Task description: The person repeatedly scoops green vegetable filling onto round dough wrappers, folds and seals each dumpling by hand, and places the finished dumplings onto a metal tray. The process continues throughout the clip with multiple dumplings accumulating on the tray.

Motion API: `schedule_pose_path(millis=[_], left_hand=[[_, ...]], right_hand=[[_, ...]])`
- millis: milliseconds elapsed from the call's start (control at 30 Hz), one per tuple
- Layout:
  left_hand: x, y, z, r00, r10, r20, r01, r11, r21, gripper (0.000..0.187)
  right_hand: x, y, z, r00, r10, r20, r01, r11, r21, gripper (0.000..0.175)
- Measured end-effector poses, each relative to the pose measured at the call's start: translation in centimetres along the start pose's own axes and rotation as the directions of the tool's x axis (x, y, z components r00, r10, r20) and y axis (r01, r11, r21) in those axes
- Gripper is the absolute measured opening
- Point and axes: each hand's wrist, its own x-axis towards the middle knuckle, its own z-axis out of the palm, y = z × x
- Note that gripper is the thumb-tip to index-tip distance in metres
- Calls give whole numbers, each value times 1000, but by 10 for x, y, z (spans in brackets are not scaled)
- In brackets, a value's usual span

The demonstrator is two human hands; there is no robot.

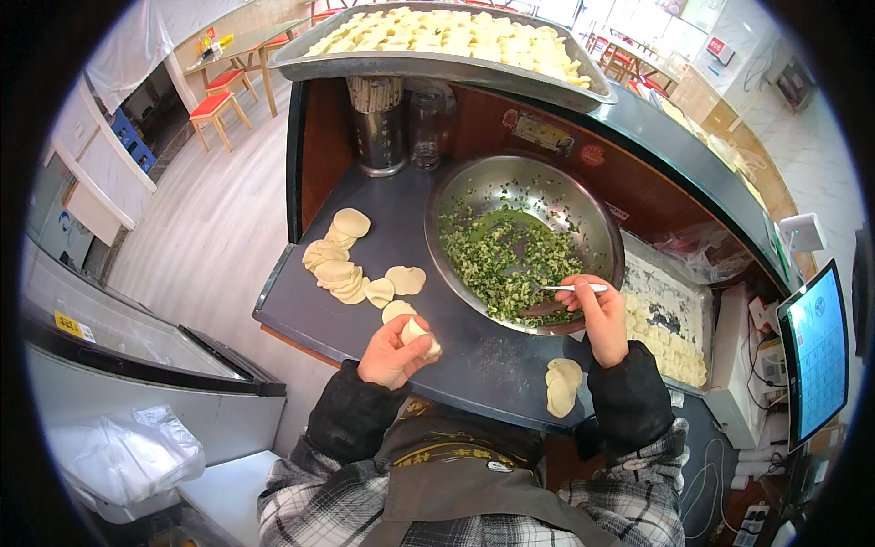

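My left hand (396,352) holds a dough wrapper (418,336) that looks partly folded, above the dark counter (472,383). In my right hand (596,318) is a metal spoon (571,288), its head down in the chopped green filling (506,263). That filling lies in a wide steel bowl (441,181), streaked up its far wall. Flat round wrappers (335,270) are spread in an overlapping row left of the bowl, with a few loose ones (405,280) near my left hand. A small overlapping pile of wrappers (564,386) rests below my right wrist.
A metal tray (437,68) heaped with dumplings stands on the raised ledge ahead. At the right, a floured tray (707,308) holds more dumplings (663,342) beside a monitor (817,355). A steel container of chopsticks (378,133) and a clear jar (426,130) stand behind the bowl.
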Motion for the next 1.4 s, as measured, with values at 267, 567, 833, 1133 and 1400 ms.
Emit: schedule_pose_path(millis=[267, 567, 833, 1133, 1400], left_hand=[[0, -11, 5, 983, -96, -160, 103, 994, 36, 36], [2, -13, 13, 991, 20, -130, -1, 989, 148, 45], [5, -1, 14, 986, 42, -163, -13, 985, 173, 18], [7, -20, 5, 976, -168, -137, 133, 963, -234, 43], [11, -22, 10, 984, -144, -105, 146, 989, 14, 34]], right_hand=[[6, 2, -13, 993, 113, -28, -113, 993, -16, 24], [0, 4, -19, 991, 130, -39, -126, 988, 88, 24], [0, 2, -20, 997, 55, -48, -47, 984, 170, 24], [-6, -1, -20, 999, 30, -32, -24, 986, 166, 24], [-8, -4, -25, 999, 35, -35, -27, 980, 195, 23]])
